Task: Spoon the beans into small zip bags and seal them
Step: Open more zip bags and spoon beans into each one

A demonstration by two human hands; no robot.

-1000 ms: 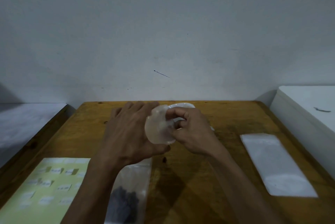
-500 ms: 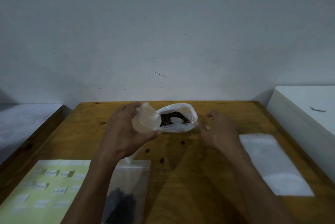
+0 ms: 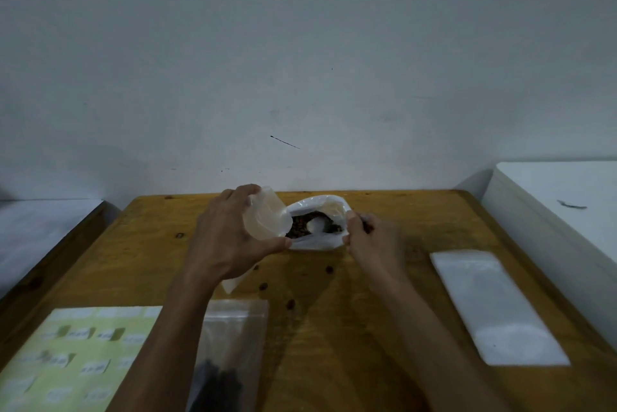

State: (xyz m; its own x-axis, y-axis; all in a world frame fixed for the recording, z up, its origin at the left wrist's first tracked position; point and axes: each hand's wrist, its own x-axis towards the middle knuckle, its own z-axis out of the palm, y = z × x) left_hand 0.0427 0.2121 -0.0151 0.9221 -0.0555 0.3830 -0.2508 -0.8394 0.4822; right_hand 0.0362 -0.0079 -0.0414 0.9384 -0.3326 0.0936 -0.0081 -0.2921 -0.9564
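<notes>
Two hands work at table centre: left hand grips an opened small zip bag. Right hand, at 3 o'clock of the bean bag, apparently pinches its rim; a white spoon lies inside on the beans.

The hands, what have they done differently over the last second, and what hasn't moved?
The right hand let go of the small zip bag, swung right, and now pinches the rim of the white bean bag. The left hand kept the small bag, shifting it left, uncovering the beans. The filled bag, label sheet and empty bags stayed put.
</notes>
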